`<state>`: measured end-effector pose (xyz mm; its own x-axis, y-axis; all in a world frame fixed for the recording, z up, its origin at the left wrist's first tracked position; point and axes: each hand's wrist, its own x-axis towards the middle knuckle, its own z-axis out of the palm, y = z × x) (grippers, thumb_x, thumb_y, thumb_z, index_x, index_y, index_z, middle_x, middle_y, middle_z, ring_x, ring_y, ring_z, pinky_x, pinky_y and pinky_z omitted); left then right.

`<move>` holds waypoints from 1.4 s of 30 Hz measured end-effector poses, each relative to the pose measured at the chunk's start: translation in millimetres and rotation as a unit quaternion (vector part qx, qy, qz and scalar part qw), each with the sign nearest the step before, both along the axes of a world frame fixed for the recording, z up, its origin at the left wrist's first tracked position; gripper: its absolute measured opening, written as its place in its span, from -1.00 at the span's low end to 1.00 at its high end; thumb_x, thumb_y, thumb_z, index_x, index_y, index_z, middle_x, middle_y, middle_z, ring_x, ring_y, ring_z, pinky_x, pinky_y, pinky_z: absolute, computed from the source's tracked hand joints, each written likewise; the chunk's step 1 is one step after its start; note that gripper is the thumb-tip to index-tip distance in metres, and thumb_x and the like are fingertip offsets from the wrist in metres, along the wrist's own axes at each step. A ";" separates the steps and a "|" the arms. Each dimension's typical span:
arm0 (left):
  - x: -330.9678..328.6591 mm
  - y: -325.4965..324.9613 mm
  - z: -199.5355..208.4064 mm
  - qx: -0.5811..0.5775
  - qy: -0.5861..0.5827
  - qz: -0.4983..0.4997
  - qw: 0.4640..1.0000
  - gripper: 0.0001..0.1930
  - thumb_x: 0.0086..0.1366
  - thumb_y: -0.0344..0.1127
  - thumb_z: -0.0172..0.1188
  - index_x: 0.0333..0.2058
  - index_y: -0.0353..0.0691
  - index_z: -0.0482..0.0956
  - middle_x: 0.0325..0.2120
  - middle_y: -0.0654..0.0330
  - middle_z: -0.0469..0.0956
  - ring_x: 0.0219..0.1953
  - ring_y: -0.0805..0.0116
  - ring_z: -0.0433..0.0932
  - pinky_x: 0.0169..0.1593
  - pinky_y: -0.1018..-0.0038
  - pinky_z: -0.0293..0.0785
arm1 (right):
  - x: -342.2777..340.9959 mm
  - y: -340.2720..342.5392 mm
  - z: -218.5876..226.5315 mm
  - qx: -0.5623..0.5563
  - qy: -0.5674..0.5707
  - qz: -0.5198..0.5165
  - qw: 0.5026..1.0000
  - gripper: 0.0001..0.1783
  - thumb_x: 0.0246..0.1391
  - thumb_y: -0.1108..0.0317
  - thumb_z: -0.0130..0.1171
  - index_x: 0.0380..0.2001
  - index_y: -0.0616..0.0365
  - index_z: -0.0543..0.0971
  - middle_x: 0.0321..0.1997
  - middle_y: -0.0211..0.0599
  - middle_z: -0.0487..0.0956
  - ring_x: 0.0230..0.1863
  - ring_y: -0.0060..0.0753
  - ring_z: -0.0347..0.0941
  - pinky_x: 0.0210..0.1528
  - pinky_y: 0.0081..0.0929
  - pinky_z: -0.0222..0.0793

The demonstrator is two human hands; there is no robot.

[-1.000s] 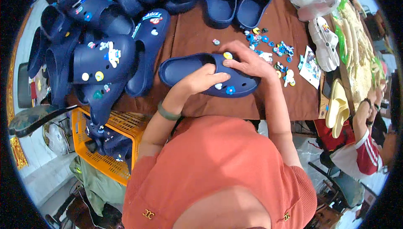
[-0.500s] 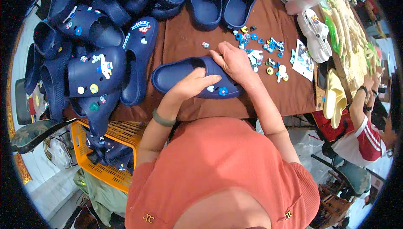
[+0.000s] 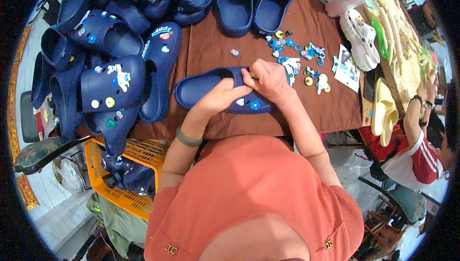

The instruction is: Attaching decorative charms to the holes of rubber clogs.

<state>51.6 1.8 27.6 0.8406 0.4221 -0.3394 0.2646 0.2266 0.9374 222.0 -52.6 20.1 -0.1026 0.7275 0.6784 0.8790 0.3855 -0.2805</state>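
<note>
A navy blue clog (image 3: 195, 90) lies sideways in front of me, its toe to the right. My left hand (image 3: 221, 96) grips its upper, the thumb on top and the other fingers hidden inside the opening. My right hand (image 3: 266, 79) is closed, thumb and fingers pinched against the top of the upper. A small yellowish bit shows at those fingertips, too hidden to name. Near my left thumb, a white heart charm (image 3: 240, 102) and a blue flower charm (image 3: 255, 104) sit on the clog. A round swirl charm (image 3: 234, 52) lies on the cloth beyond it.
Several loose charms (image 3: 290, 64) and a printed card (image 3: 347, 68) lie to the right on the brown cloth (image 3: 211, 40). Navy clogs (image 3: 112, 84) are heaped at left and back. White clogs (image 3: 359, 40) and yellow slippers (image 3: 384, 110) stand right. An orange crate (image 3: 136, 208) sits below; a co-worker's arm (image 3: 413, 119) is far right.
My right hand has drawn back toward me, from the clog's far edge onto its upper, and its fingers have closed. My left hand keeps its hold on the clog.
</note>
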 end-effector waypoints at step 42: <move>18.4 27.8 0.2 -0.121 -0.068 0.234 0.962 -0.61 0.28 -0.09 0.15 -0.14 -0.34 0.56 -0.32 0.26 0.58 -0.32 0.54 0.54 -0.21 0.57 0.48 | 14.3 10.5 -28.1 -0.080 0.405 -0.018 0.910 -0.79 0.20 0.48 -0.04 -0.13 0.22 0.51 -0.17 -0.14 0.58 -0.12 -0.25 0.49 -0.04 -0.47 0.36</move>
